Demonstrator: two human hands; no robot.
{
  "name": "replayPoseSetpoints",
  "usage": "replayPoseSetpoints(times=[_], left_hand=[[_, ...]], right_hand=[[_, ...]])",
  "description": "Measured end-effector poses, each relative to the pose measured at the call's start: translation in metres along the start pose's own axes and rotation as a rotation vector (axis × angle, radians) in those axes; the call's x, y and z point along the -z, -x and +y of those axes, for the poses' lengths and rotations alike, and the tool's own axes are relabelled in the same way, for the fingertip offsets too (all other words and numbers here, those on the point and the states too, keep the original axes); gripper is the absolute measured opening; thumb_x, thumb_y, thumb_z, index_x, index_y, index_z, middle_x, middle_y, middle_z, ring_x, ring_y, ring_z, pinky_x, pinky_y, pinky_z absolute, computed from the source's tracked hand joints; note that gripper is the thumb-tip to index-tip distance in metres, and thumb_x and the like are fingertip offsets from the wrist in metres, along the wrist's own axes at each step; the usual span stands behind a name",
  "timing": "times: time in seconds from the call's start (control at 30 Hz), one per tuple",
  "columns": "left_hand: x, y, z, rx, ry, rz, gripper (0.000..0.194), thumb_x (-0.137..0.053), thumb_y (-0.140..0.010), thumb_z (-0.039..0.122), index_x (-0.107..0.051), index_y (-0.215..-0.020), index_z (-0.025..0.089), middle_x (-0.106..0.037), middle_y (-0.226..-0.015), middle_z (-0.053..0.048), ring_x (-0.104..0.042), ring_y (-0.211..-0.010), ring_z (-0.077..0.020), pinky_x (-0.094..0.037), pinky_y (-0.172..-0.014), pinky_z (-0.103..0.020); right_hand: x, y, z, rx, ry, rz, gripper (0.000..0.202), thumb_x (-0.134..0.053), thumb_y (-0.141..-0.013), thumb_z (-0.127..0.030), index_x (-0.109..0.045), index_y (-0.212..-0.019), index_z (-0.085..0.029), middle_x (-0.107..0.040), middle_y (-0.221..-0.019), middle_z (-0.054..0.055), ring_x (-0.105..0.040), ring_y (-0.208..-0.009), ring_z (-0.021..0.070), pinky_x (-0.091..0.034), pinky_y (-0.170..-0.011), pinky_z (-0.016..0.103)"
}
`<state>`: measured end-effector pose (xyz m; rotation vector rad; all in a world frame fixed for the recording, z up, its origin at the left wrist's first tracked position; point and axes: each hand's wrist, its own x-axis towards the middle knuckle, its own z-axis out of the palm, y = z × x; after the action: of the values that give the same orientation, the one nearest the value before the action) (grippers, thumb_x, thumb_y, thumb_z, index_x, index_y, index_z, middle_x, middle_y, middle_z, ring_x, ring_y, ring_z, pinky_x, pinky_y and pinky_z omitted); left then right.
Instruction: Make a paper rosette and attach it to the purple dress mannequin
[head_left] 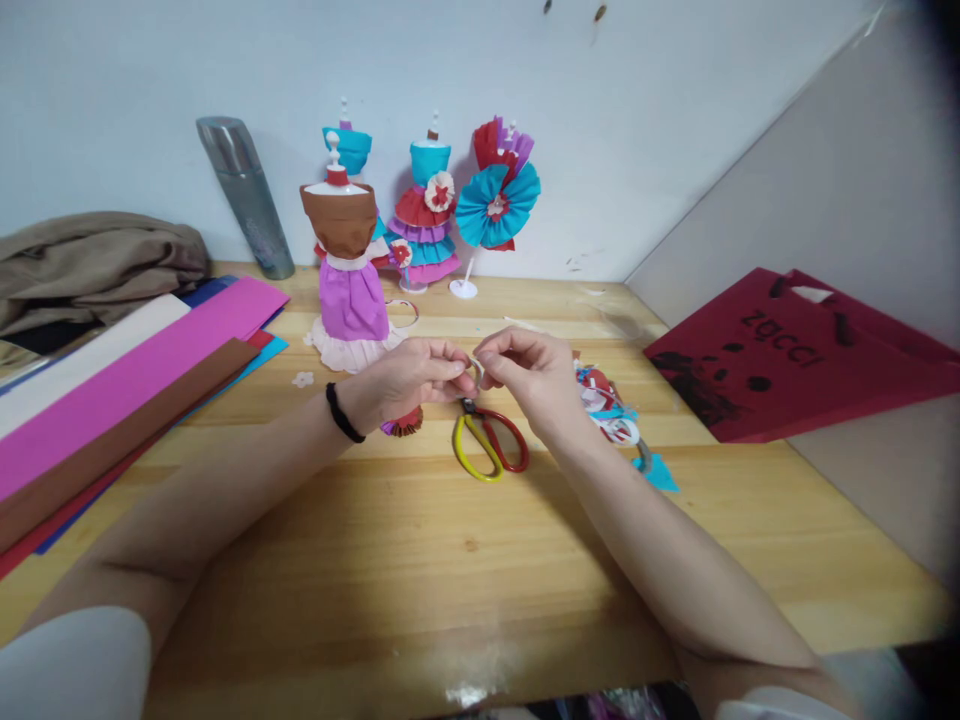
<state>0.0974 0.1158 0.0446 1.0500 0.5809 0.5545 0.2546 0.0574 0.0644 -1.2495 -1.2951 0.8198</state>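
Mid-table, my left hand (427, 378) and my right hand (525, 375) meet with fingers pinched on a thin white strip (478, 374), bent into a curve; its exact kind is too small to make out. Scissors (480, 445) with one yellow and one red handle lie just below, their blades partly hidden by my fingers. A pleated brown and purple paper rosette (405, 424) shows under my left hand. Behind that hand stands a small dress form (349, 270) in a brown top and purple skirt with a pale pink ruffle. A small pale flower cutout (303, 379) lies beside it.
More paper-dressed forms (424, 210) and a form with a blue fan rosette (498, 205) stand by the wall. A flask (247, 200), brown cloth (105, 265) and coloured paper sheets (142, 385) are at left. Paper scraps (615, 410) and a red bag (810, 360) lie right.
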Motion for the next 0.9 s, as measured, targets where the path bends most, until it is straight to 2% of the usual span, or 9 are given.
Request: replayPoseSetpoints(times=[0.43, 0.9], left_hand=[[0.0, -0.001, 0.001, 0.03, 0.011, -0.008, 0.006, -0.064, -0.078, 0.006, -0.061, -0.078, 0.011, -0.068, -0.067, -0.003, -0.067, -0.068, -0.0117, -0.053, -0.079, -0.029], [0.001, 0.0, 0.001, 0.026, 0.01, -0.025, 0.006, -0.061, -0.081, 0.007, -0.06, -0.078, 0.012, -0.067, -0.067, -0.003, -0.066, -0.067, -0.0112, -0.053, -0.081, -0.03]], right_hand=[[0.002, -0.002, 0.006, 0.041, 0.054, 0.007, 0.015, -0.068, -0.068, -0.034, -0.064, -0.063, -0.02, -0.061, -0.064, 0.0, -0.054, -0.057, 0.0127, -0.044, -0.057, 0.028], [0.004, -0.004, 0.012, 0.094, 0.12, 0.016, 0.014, -0.067, -0.07, -0.033, -0.064, -0.065, -0.02, -0.062, -0.069, 0.002, -0.055, -0.061, 0.0142, -0.046, -0.058, 0.029]])
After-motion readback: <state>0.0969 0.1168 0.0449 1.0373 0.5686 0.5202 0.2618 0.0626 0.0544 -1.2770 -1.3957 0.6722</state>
